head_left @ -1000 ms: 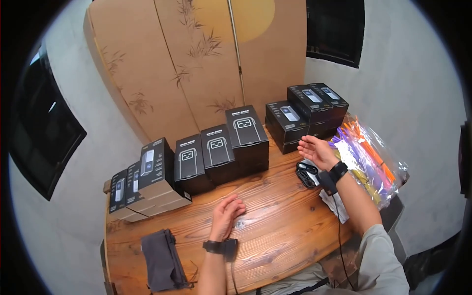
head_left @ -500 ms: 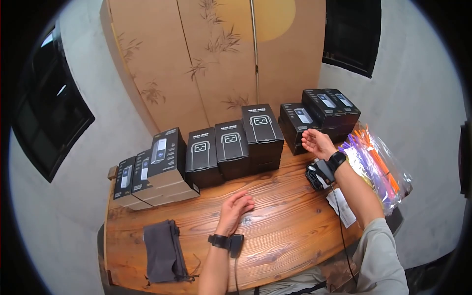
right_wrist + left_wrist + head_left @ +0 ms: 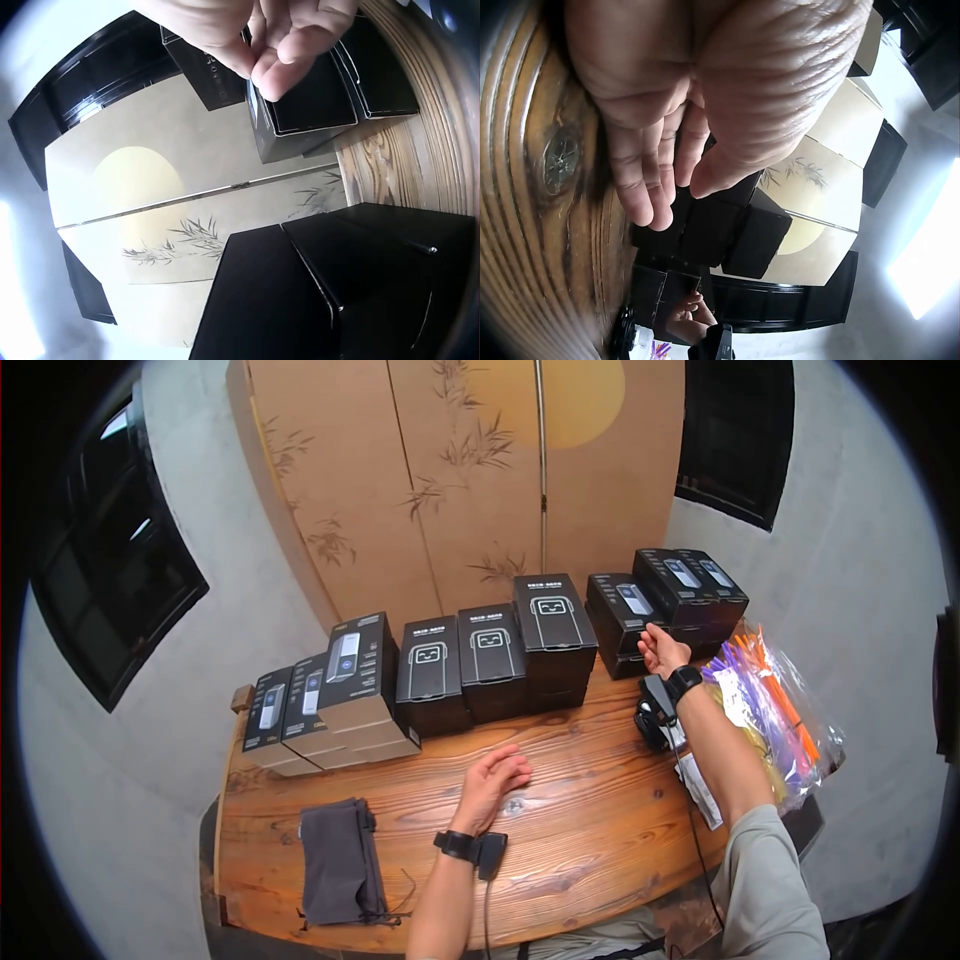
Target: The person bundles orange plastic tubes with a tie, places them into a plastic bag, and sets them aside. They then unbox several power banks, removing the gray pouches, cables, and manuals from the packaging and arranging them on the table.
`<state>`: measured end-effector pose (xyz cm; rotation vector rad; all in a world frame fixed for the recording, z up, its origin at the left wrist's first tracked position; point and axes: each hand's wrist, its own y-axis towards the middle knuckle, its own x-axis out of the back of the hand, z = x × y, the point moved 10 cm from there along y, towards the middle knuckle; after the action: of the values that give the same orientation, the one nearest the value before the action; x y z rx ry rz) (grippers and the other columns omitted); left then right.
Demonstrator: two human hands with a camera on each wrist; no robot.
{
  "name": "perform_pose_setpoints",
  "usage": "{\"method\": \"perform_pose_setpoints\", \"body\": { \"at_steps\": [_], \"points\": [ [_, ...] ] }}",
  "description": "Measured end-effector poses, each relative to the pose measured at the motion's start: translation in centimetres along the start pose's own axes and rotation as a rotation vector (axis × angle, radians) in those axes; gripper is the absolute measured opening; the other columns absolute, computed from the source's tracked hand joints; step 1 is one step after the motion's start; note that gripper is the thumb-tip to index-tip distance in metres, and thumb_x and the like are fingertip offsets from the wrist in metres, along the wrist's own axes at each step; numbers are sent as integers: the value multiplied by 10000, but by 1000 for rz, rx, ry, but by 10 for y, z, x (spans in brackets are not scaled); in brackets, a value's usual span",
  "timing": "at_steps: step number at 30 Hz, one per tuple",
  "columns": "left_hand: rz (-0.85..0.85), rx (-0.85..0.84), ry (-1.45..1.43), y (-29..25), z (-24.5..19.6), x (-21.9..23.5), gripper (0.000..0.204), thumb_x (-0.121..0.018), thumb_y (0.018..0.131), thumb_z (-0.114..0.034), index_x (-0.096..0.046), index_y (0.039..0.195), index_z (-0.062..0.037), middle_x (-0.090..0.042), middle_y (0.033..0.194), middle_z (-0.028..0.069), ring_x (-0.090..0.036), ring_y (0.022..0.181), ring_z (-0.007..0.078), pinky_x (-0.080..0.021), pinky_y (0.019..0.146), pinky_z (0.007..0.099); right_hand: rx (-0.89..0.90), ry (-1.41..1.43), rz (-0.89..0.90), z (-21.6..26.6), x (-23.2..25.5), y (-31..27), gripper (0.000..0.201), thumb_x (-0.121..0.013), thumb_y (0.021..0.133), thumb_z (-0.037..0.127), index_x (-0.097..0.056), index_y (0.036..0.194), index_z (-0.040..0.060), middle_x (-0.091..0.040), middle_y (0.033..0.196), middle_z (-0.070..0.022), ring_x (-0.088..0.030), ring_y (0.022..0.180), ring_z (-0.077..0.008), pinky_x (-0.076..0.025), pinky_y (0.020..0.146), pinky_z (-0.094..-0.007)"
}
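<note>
Over the front middle of the table hovers my left hand (image 3: pixel 493 785), its fingers loosely bent with nothing between them; the left wrist view has its fingertips close over the wood. My right hand (image 3: pixel 664 652) is at the right-hand stack, fingers loosely curled in front of a black box (image 3: pixel 627 603) with a picture of a device on its lid. In the right wrist view the fingertips (image 3: pixel 274 81) overlap that box's upper edge. Beside this box stands a taller stack of similar black boxes (image 3: pixel 690 575).
Black boxes with a smiling-face drawing (image 3: pixel 492 645) stand mid-table, and device boxes (image 3: pixel 345 670) at the left. A grey cloth pouch (image 3: pixel 340 860) lies front left. Coiled black cable (image 3: pixel 650 725), a white paper (image 3: pixel 700 790) and a clear bag of colourful sticks (image 3: pixel 775 710) are at the right.
The head view has turned, so the scene sits further right and the left-hand boxes higher. My right hand has come closer to the front of the black box; the left hand keeps its relaxed pose.
</note>
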<state>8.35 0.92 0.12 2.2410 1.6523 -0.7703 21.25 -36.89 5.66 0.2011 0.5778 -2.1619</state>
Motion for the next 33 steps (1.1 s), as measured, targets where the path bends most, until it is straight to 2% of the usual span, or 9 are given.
{"method": "perform_pose_setpoints", "body": {
  "at_steps": [5, 8, 11, 14, 21, 24, 28, 29, 33],
  "points": [
    [-2, 3, 1, 2, 2, 0, 385, -612, 965, -115, -505, 1288, 66, -653, 1086, 154, -676, 950, 196, -582, 851, 286, 150, -49, -40, 14, 3, -7, 145, -739, 846, 184, -665, 835, 60, -669, 743, -25, -636, 558, -111, -435, 385, -190],
    [1, 11, -2, 1, 1, -1, 389, -610, 966, -113, -501, 1292, 69, -652, 1087, 155, -676, 949, 198, -580, 853, 288, 199, -187, -135, 19, 13, -12, 154, -715, 848, 209, -662, 879, 67, -646, 734, -22, -597, 536, -102, -450, 398, -204],
    [-16, 20, -8, 0, 0, -1, 377, -627, 947, -82, -508, 1275, 61, -651, 1079, 149, -678, 951, 210, -583, 859, 295, 264, -228, -246, 23, 27, -10, 170, -670, 860, 223, -662, 946, 76, -633, 746, -24, -583, 548, -105, -471, 421, -217],
    [-11, 17, 1, 1, 1, -1, 373, -623, 948, -79, -509, 1275, 60, -654, 1077, 150, -678, 951, 209, -582, 856, 293, 286, -250, -308, 21, 37, -7, 194, -641, 869, 223, -661, 994, 75, -626, 793, -26, -599, 630, -110, -487, 442, -222],
    [-17, 14, 29, 1, 2, -1, 374, -606, 964, -95, -509, 1287, 68, -650, 1080, 149, -676, 946, 200, -580, 849, 285, 91, -283, 57, 4, 5, -18, 203, -629, 894, 238, -651, 1048, 108, -655, 914, 4, -617, 748, -98, -499, 581, -245],
    [-21, 12, 31, 0, 0, -1, 371, -606, 963, -92, -512, 1285, 67, -650, 1078, 148, -677, 944, 198, -580, 849, 286, 165, -239, 95, 7, -2, -22, 192, -624, 909, 236, -651, 1051, 109, -664, 912, 5, -620, 732, -89, -499, 572, -242],
    [-11, 11, 31, 1, 0, -2, 374, -612, 958, -89, -513, 1286, 60, -658, 1077, 145, -680, 943, 198, -581, 852, 287, 448, -407, -105, 35, 4, -30, 307, -629, 857, 158, -626, 1151, 67, -697, 863, -39, -649, 733, -111, -517, 615, -259],
    [-7, 10, 28, 1, 0, -1, 375, -616, 955, -89, -514, 1286, 55, -662, 1078, 143, -682, 944, 198, -582, 853, 287, 461, -415, -123, 35, 6, -24, 344, -631, 829, 151, -657, 1160, 58, -714, 860, -59, -659, 736, -125, -518, 642, -260],
    [-7, 10, 28, 2, 2, 0, 378, -611, 960, -93, -511, 1290, 61, -658, 1079, 146, -679, 943, 197, -581, 851, 284, 591, -642, -52, 39, -5, -16, 300, -634, 829, 168, -715, 1100, 69, -725, 879, -58, -666, 735, -144, -517, 701, -273]
  ]
}}
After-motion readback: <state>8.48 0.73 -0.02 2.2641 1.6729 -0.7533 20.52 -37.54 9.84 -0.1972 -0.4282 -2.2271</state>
